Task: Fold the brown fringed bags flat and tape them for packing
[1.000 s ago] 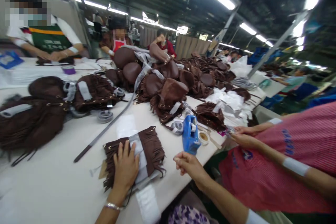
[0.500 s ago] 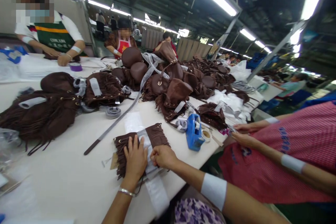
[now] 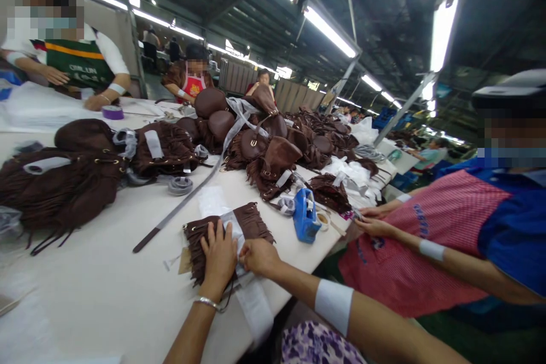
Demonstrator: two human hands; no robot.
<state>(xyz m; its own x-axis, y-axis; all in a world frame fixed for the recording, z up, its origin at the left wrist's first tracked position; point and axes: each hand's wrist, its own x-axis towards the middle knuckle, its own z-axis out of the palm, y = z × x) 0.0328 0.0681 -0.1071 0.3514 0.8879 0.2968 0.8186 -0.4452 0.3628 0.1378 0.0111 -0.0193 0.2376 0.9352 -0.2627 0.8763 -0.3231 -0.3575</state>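
A brown fringed bag (image 3: 253,222) lies flat on the white table in front of me, with a band of grey plastic film (image 3: 234,226) across its middle. My left hand (image 3: 219,253) rests palm down on the bag, fingers spread, touching the film's left side. Close beside it, my right hand (image 3: 260,257) is closed in a pinch at the film's right side; whatever its fingertips hold is hidden. From under the bag, a white plastic strip (image 3: 256,307) runs out toward the near table edge. A beige tag (image 3: 185,261) shows at the bag's left edge.
Blue tape dispenser (image 3: 306,216) stands to the right, beside a tape roll (image 3: 323,219). A grey-wrapped strap (image 3: 179,205) crosses the table. Brown bags (image 3: 273,162) are heaped behind; fringed bags (image 3: 68,193) lie left. A co-worker in a pink checked apron (image 3: 426,239) works at the right.
The whole view has turned slightly right, bringing the right co-worker's head and blue sleeve into sight. My hands stay on the bag; my right hand sits slightly closer to the left one.
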